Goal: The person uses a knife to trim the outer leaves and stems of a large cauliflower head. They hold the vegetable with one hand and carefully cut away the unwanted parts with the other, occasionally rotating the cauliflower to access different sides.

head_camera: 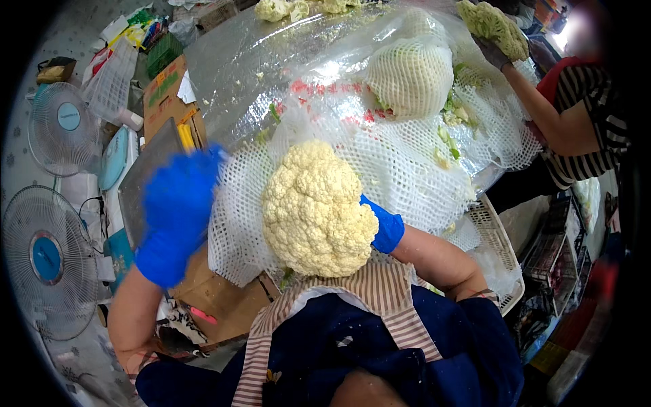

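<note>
A large creamy-white cauliflower head (pixel 318 213) is right in front of my apron, its florets facing up. My right hand (pixel 384 224), in a blue glove, grips it from the right and below, with most fingers hidden behind the florets. To its left, my left hand (pixel 178 203) is raised in another blue glove, blurred by motion and apart from the cauliflower. Whether its fingers hold anything is unclear. White foam netting (pixel 402 163) spreads beneath and beyond the cauliflower. Farther back lies a net-wrapped cauliflower (pixel 409 79).
A plastic-covered table (pixel 239 66) carries leaf scraps and more cauliflower pieces (pixel 285 9). At right, a co-worker's gloved hand (pixel 491 53) holds another cauliflower (pixel 496 30). A white plastic basket (pixel 501 239) stands below the table's right side. Cardboard (pixel 170 96) and two fans (pixel 48 262) are at left.
</note>
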